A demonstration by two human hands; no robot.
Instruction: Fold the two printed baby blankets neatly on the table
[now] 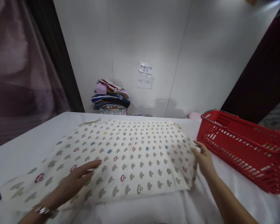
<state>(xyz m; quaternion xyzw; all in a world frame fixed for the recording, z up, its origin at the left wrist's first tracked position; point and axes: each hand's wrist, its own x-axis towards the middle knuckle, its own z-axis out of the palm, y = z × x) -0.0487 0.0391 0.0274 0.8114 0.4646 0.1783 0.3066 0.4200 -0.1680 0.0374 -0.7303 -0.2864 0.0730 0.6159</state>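
A cream cloth (137,160) printed with rows of grey mushrooms and a few coloured ones lies spread over the white-covered table. My left hand (80,175), with a metal watch on its wrist, is over the left front part of the cloth. Its fingers are stretched out with the thumb apart, and it holds nothing. At the cloth's right edge, my right hand (204,158) has its fingers curled on the fabric, gripping the border. Just below that hand the edge is slightly raised and turned. Its remaining fingers are partly hidden.
A red plastic basket (242,146) with metal handles stands to the right of the cloth. Behind the table is a stack of folded fabrics (111,99). Handwritten paper labels (144,81) are stuck to the pale wall. A mauve curtain (18,71) hangs at the left.
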